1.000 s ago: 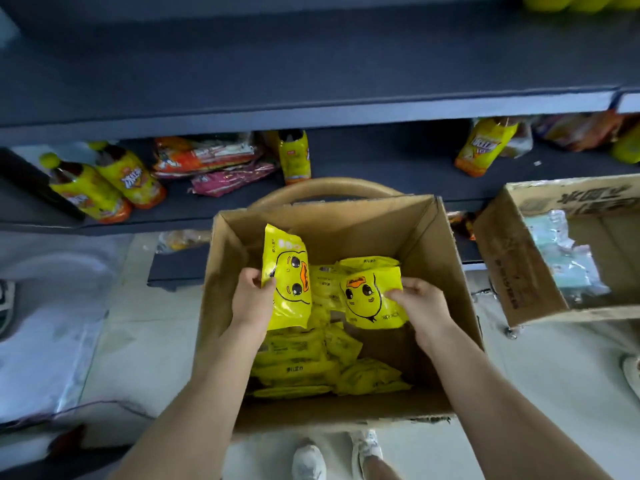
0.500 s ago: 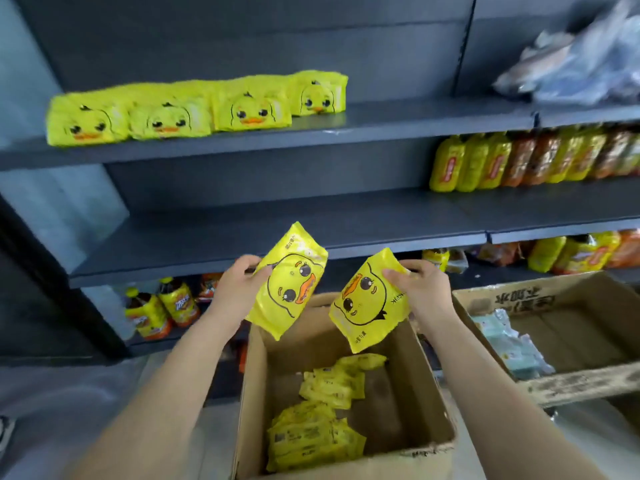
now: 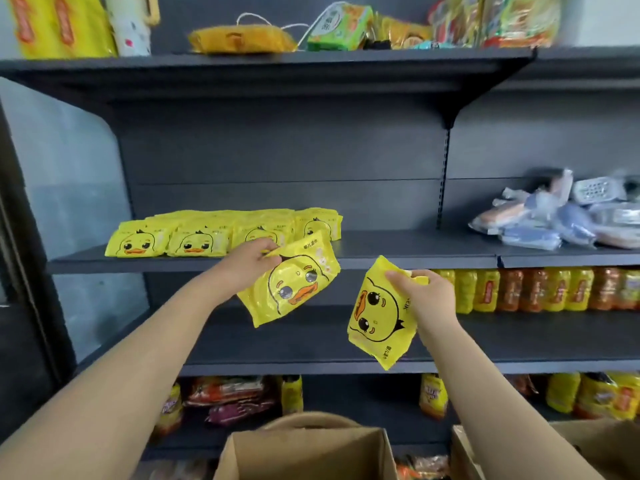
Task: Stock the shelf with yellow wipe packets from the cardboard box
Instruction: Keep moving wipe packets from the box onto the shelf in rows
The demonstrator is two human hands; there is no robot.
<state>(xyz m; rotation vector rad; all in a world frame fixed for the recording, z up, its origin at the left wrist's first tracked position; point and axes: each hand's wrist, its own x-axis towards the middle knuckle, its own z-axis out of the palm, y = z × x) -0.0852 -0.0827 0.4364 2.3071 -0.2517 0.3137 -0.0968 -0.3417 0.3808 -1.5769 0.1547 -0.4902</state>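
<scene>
— Cardboard box (image 3: 304,455) left behind now?
— Yes, both hands have risen. Left hand (image 3: 254,259) grips one wipe packet (image 3: 294,284) at the shelf (image 3: 398,251) edge beside the stocked row (image 3: 207,233); right hand (image 3: 424,296) grips another packet (image 3: 377,317) lower.

We face dark grey metal shelving (image 3: 277,150) with a flat back panel; a slotted upright (image 3: 443,174) divides two bays. We see a pale grey wall (image 3: 69,174) at left, under soft even light
</scene>
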